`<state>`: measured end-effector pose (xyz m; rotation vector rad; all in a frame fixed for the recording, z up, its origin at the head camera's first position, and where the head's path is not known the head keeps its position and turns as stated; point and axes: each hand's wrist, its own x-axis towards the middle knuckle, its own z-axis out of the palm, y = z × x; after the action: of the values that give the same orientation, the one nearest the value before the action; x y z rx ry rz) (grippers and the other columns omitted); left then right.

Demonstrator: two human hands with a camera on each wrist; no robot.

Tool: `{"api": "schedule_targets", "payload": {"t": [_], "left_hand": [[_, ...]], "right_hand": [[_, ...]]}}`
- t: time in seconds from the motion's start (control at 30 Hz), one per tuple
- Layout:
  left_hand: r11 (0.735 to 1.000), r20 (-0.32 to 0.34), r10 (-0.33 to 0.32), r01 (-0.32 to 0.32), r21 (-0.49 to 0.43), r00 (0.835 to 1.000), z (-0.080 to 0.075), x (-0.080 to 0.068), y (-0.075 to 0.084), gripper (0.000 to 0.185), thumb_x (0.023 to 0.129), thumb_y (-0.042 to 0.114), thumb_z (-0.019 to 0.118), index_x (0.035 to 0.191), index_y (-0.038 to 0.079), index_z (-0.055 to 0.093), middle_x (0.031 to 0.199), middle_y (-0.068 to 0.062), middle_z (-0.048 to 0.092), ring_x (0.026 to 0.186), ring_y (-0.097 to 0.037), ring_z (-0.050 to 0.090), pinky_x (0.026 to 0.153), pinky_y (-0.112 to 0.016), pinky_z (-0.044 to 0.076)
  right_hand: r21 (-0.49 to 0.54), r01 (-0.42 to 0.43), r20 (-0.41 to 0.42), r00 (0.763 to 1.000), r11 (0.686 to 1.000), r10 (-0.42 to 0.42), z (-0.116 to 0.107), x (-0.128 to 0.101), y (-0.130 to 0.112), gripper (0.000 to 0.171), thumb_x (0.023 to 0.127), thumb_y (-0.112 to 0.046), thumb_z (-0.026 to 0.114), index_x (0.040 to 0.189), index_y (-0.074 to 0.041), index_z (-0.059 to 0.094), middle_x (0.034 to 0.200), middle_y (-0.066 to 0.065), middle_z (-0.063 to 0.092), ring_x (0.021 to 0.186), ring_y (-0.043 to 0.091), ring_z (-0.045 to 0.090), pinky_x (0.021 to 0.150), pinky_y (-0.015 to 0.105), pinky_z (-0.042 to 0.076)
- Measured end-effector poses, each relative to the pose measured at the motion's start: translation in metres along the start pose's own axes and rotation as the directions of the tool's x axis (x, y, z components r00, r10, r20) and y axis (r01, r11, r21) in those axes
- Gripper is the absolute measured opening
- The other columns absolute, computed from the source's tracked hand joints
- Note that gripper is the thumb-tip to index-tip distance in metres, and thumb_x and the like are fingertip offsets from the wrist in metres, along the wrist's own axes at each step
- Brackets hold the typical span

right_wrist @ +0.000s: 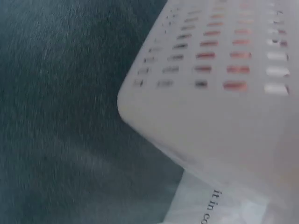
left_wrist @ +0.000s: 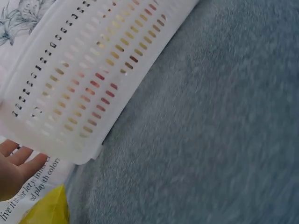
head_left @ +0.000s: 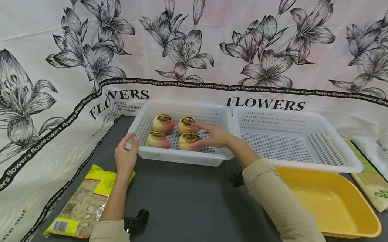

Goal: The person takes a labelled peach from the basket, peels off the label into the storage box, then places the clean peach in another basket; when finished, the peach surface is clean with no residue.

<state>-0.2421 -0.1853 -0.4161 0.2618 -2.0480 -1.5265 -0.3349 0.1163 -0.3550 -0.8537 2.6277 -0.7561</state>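
A white perforated basket (head_left: 178, 157) stands on the dark grey table and holds four pink-yellow peaches with round gold-and-black labels. Two peaches lie at the back (head_left: 163, 123) (head_left: 186, 124) and two at the front (head_left: 158, 140) (head_left: 188, 141). My left hand (head_left: 127, 152) holds the basket's front-left corner, thumb on the rim. My right hand (head_left: 213, 135) reaches inside with straight fingers that touch the two right-hand peaches. The left wrist view shows the basket wall (left_wrist: 93, 60) and my left hand's fingertips (left_wrist: 16, 168) at its corner. In the right wrist view only the basket's corner (right_wrist: 219, 107) shows, blurred.
A second white basket (head_left: 295, 160) stands against the first on the right, with nothing in it. A yellow tray (head_left: 357, 223) lies in front of it. A yellow food packet (head_left: 82, 203) lies at front left, another packet (head_left: 373, 180) at far right. A flower-print cloth (head_left: 32, 89) backs the table.
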Motion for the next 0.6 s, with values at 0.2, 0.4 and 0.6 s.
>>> {"api": "schedule_targets", "payload": {"t": [0.2, 0.4, 0.6], "left_hand": [[1.000, 0.038, 0.015, -0.015, 0.006, 0.999, -0.002, 0.003, -0.004, 0.036, 0.093, 0.025, 0.062, 0.125, 0.010, 0.063, 0.070, -0.007, 0.047, 0.049, -0.006, 0.036, 0.047, -0.021, 0.033], [0.985, 0.074, 0.023, -0.010, -0.172, 0.997, -0.004, -0.001, -0.003, 0.044, 0.097, 0.022, 0.057, 0.136, 0.005, 0.051, 0.122, -0.017, 0.054, 0.081, -0.006, 0.052, 0.066, -0.019, 0.041], [0.959, 0.065, 0.049, -0.029, -0.282, 0.997, -0.002, 0.000, -0.009, 0.043, 0.097, 0.013, 0.056, 0.136, -0.003, 0.048, 0.131, -0.022, 0.048, 0.096, -0.009, 0.051, 0.076, -0.020, 0.042]], "right_hand": [[0.049, 0.043, 0.006, 0.999, 0.998, -0.043, 0.010, 0.007, -0.001, 0.081, 0.086, -0.034, 0.072, 0.151, -0.011, 0.027, 0.145, 0.013, 0.040, 0.124, 0.032, 0.044, 0.099, 0.042, 0.038], [0.083, 0.030, 0.020, 0.999, 0.996, -0.031, 0.017, 0.012, 0.000, 0.077, 0.087, -0.031, 0.072, 0.150, -0.016, 0.030, 0.155, 0.009, 0.024, 0.123, 0.025, 0.045, 0.097, 0.036, 0.040], [0.063, -0.013, 0.018, 1.000, 0.998, 0.012, 0.021, 0.014, 0.000, 0.074, 0.085, -0.030, 0.073, 0.149, -0.026, 0.035, 0.156, 0.010, 0.018, 0.109, 0.026, 0.048, 0.091, 0.040, 0.041]]}}
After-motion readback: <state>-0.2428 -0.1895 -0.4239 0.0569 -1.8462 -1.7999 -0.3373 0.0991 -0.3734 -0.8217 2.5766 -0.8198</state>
